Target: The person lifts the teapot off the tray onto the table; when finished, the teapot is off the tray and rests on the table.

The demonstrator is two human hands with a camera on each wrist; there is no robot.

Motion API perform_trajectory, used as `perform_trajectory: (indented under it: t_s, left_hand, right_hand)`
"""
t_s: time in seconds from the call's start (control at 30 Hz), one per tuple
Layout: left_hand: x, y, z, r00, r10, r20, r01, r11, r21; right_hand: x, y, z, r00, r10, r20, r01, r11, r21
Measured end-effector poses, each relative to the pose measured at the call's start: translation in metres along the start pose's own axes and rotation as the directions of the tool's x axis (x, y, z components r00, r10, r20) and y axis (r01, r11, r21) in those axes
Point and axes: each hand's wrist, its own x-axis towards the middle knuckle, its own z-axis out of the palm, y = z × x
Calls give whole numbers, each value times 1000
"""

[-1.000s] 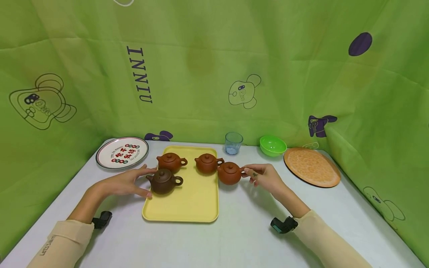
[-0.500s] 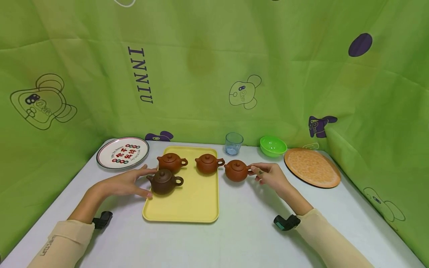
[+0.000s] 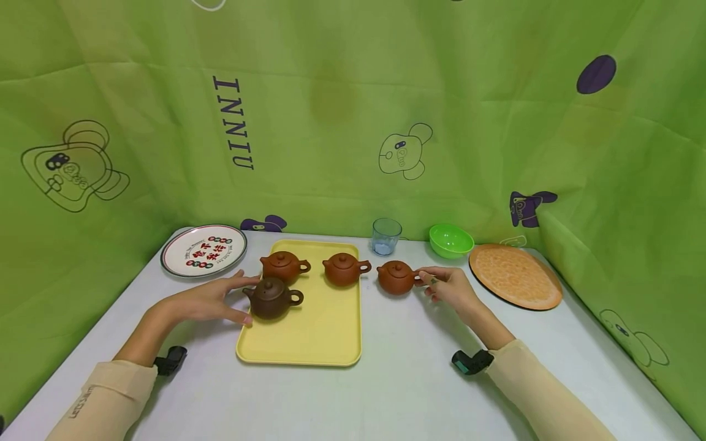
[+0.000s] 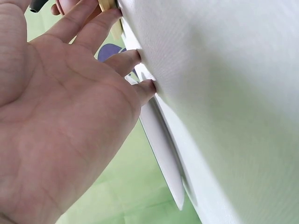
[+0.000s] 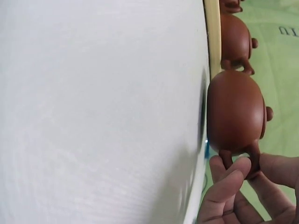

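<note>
By its handle, my right hand [image 3: 453, 289] pinches a reddish-brown clay teapot [image 3: 396, 278] to the right of the yellow tray [image 3: 317, 343]. Whether its base touches the table I cannot tell. The right wrist view shows thumb and fingers around the handle of this teapot [image 5: 236, 112]. My left hand [image 3: 201, 301] is spread at the tray's left edge, beside a dark brown teapot [image 3: 269, 300]; some fingertips touch the table in the left wrist view. Two more reddish-brown teapots, one at the back left [image 3: 283, 267] and one at the back right [image 3: 343, 271], stand on the tray.
Along the back are a white patterned plate [image 3: 204, 250] at left, a blue clear cup [image 3: 385, 237] and a green bowl [image 3: 450, 241]. An orange round mat [image 3: 515, 275] lies at right. Green printed cloth [image 3: 331, 122] encloses the white table [image 3: 408, 386].
The right hand has moved the held teapot right and slightly back, from against the tray's right edge to a spot apart from it. The left hand has stayed in place.
</note>
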Motion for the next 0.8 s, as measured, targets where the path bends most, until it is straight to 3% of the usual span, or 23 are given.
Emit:
perform_trajectory:
  t_s: [0.8]
  left_hand:
    - [1,-3,0,1000,8,-3,-8,1000,7]
  right_hand:
    - [13,2,6,999,21,-40,-20,1000,21]
